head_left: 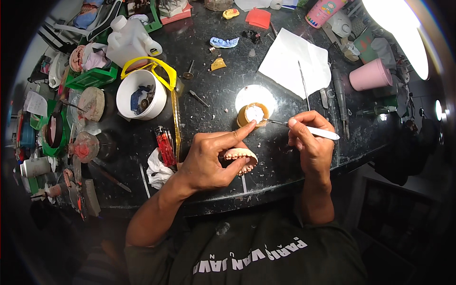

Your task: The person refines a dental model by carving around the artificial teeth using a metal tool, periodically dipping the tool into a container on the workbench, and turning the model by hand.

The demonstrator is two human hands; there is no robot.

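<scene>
My left hand (206, 156) holds a pale pinkish dental arch (245, 153) with a row of teeth between thumb and fingers. Its index finger stretches out to the rim of a small amber cup (242, 117). White material (254, 113) fills the cup's top, brightly lit. In my right hand (313, 142) is a thin spatula with a white handle (324, 133), held like a pen. The metal end of the spatula points left and reaches the cup's right side. Whether its tip is in the white material I cannot tell.
To the left stand a white tub (159, 102), yellow safety glasses (170, 71), a plastic jug (127, 40) and a red lighter (164, 145). White paper (289, 57) and a thin tool (304, 80) lie beyond my right hand. A pink cup (368, 76) lies farther right.
</scene>
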